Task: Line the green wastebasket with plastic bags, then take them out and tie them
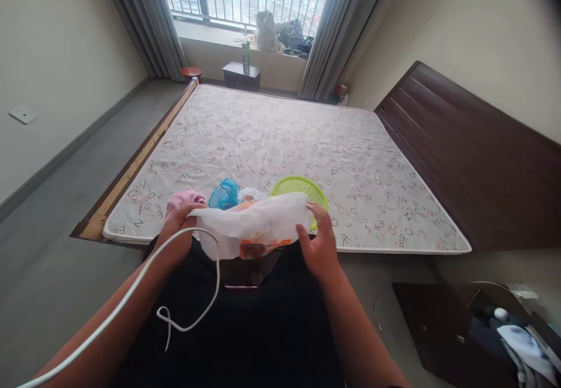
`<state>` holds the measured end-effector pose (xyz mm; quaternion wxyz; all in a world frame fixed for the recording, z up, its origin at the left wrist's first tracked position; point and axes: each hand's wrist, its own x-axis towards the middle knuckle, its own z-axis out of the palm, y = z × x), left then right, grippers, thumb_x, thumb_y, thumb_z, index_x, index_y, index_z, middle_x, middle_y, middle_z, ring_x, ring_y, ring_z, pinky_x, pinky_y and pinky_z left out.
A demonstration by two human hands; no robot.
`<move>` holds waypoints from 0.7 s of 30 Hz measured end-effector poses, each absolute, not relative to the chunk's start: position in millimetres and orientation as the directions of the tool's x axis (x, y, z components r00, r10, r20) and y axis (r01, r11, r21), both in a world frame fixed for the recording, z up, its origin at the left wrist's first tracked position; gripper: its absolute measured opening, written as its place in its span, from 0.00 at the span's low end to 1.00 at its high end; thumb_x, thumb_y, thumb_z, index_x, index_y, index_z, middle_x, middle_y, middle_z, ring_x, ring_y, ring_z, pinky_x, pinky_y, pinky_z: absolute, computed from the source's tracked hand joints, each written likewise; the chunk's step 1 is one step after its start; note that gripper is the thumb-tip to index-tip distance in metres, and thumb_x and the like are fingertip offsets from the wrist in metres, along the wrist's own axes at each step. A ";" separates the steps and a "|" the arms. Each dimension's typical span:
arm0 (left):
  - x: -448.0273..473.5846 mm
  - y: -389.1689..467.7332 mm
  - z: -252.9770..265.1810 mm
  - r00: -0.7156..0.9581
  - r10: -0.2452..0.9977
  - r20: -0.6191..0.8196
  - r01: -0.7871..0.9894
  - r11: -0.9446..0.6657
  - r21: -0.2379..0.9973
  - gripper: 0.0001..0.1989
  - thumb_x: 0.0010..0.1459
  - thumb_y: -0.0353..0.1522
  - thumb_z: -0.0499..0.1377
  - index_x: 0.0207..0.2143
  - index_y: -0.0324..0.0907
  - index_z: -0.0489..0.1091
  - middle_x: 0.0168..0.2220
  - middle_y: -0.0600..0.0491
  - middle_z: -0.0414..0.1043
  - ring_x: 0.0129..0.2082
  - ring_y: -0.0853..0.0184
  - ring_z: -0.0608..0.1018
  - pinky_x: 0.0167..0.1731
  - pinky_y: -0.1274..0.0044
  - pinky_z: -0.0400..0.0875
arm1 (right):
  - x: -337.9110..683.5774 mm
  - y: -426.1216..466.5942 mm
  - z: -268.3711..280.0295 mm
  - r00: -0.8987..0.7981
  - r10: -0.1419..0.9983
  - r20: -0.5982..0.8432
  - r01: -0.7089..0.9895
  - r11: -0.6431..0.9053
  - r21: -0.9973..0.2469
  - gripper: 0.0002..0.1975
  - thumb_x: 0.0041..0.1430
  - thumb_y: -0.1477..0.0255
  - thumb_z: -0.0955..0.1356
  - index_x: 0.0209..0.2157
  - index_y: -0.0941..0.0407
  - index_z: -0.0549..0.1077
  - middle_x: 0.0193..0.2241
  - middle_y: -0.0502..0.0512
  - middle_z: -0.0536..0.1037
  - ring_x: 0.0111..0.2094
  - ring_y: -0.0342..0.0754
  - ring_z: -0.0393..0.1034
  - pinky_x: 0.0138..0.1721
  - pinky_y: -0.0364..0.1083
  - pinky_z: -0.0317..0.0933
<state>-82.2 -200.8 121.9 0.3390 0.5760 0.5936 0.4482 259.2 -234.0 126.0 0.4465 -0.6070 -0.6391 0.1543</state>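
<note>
A translucent white plastic bag (258, 220) with orange printing is stretched between my hands above the mattress's near edge. My left hand (179, 231) is closed on the bag's left end. At its right end, my right hand (321, 241) grips the edge between thumb and fingers. Just behind the bag lie a pink cloth (186, 197), a crumpled blue plastic bag (224, 193), a clear bag (251, 195) with something orange in it, and a lime-green plastic basket (302, 186). The bag hides part of the basket. A white cable (149, 265) loops past my left hand.
The letter-printed mattress (280, 131) rests on a wooden bed frame (140, 157), with a dark headboard (464, 148) on the right. Lower right stands a dark cabinet (421, 324) with things on top. A small nightstand (241, 76) holding a green bottle (246, 56) is by the window.
</note>
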 end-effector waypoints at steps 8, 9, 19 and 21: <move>-80.1 -199.3 141.8 -0.428 0.900 -0.088 0.029 0.111 0.993 0.16 0.60 0.41 0.63 0.46 0.42 0.73 0.38 0.53 0.79 0.35 0.67 0.78 0.32 0.78 0.75 | 247.4 -202.8 101.4 0.187 0.978 0.095 0.499 -0.011 -0.867 0.17 0.69 0.58 0.62 0.41 0.54 0.76 0.34 0.56 0.80 0.36 0.54 0.75 0.39 0.51 0.70; -86.2 -198.3 145.9 -0.473 0.875 -0.102 0.011 0.121 0.993 0.16 0.60 0.40 0.63 0.47 0.42 0.72 0.37 0.54 0.79 0.34 0.68 0.77 0.31 0.80 0.73 | 256.9 -200.2 97.7 0.269 0.962 0.033 0.456 -0.097 -0.885 0.18 0.69 0.56 0.62 0.37 0.54 0.75 0.31 0.56 0.78 0.34 0.54 0.73 0.36 0.51 0.69; -67.0 -206.1 146.2 -0.332 0.940 0.078 0.219 -0.003 0.976 0.08 0.65 0.38 0.58 0.40 0.42 0.72 0.49 0.50 0.79 0.51 0.60 0.78 0.51 0.71 0.76 | 195.9 -226.7 117.3 -0.094 0.838 0.537 0.536 0.497 -0.682 0.14 0.65 0.74 0.61 0.47 0.50 0.75 0.52 0.60 0.78 0.59 0.56 0.71 0.63 0.62 0.64; -61.0 -204.4 149.6 -0.296 0.947 0.123 0.252 -0.047 0.967 0.09 0.66 0.37 0.57 0.41 0.42 0.73 0.52 0.50 0.78 0.54 0.59 0.77 0.54 0.69 0.75 | 187.6 -214.3 117.4 -0.099 0.929 0.357 0.484 0.358 -0.798 0.14 0.67 0.71 0.60 0.45 0.52 0.76 0.47 0.60 0.81 0.52 0.55 0.75 0.56 0.57 0.69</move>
